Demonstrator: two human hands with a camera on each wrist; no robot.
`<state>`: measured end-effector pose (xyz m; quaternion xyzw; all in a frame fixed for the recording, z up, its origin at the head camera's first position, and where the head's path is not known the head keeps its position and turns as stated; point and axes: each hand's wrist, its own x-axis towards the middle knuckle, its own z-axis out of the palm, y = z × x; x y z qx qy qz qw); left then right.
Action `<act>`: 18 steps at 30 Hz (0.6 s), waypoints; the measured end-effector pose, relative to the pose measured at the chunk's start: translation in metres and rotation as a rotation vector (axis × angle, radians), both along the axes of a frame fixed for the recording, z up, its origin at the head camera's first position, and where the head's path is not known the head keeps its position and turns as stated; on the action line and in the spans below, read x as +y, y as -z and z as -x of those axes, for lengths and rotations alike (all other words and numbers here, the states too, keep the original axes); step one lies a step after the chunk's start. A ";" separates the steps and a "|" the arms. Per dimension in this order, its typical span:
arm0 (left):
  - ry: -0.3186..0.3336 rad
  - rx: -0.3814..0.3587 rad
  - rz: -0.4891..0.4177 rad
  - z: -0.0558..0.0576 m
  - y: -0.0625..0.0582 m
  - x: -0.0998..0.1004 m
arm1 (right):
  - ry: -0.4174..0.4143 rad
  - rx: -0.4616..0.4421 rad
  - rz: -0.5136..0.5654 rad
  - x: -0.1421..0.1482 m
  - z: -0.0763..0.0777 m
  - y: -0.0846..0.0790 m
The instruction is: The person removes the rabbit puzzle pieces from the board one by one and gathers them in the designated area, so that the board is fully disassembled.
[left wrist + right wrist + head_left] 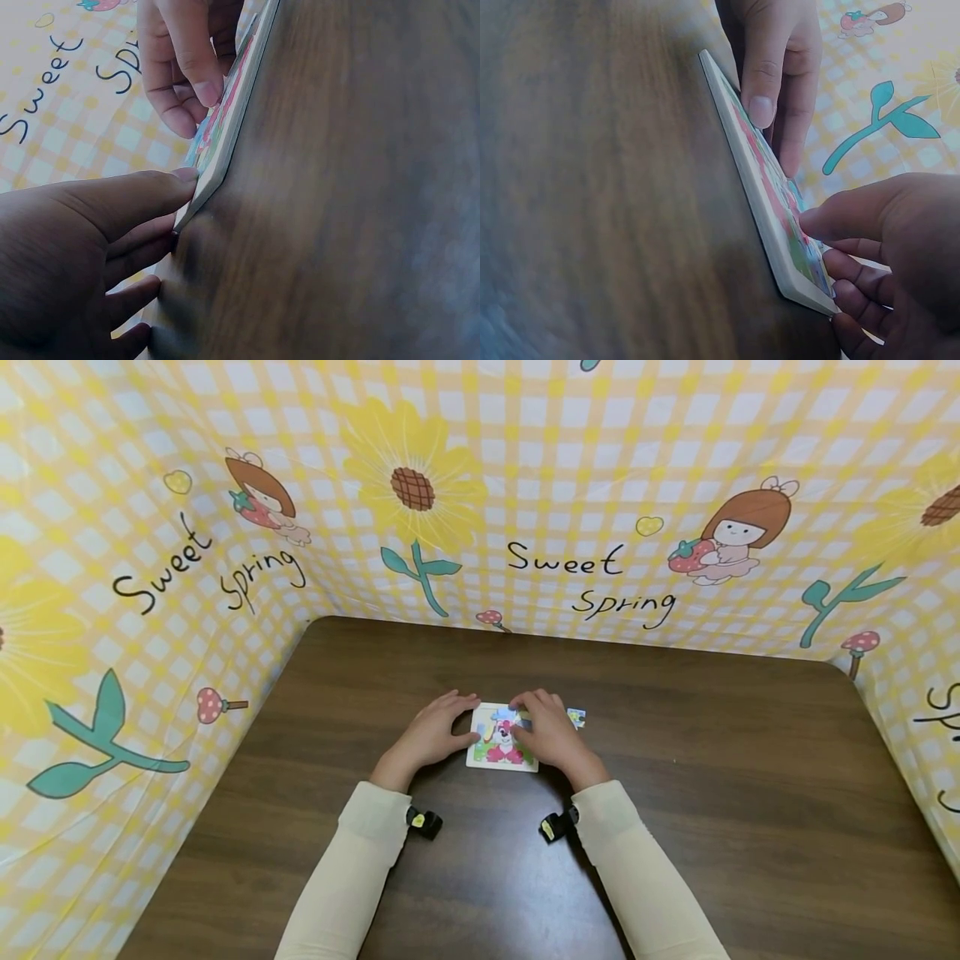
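A small square jigsaw puzzle (504, 752) in a pale frame lies on the table, showing a pink cartoon animal. My left hand (432, 729) holds the frame at its left side, the thumb on the near part of that edge and a fingertip at the far left corner. Over the right side of the picture, my right hand (551, 731) pinches a puzzle piece (826, 274), mostly hidden by the fingers; its thumb tip reaches the picture. A loose puzzle piece (577, 717) lies on the table just beyond the right hand.
The dark wooden table (735, 793) spreads out around the puzzle. A yellow checked cloth (555, 485) with flowers and lettering hangs at the back and both sides. Each wrist wears a small black camera (425, 823) on a strap.
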<state>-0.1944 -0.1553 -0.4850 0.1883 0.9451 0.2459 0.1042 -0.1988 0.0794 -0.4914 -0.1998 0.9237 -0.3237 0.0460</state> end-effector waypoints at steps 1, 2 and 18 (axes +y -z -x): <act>-0.001 -0.001 -0.001 0.000 0.000 0.000 | -0.001 0.004 0.002 0.000 0.000 0.000; -0.002 0.000 -0.001 0.000 0.000 0.000 | -0.002 0.009 0.003 0.000 0.000 0.001; -0.001 0.001 -0.001 0.000 0.000 0.000 | 0.026 0.038 0.030 -0.002 0.001 0.006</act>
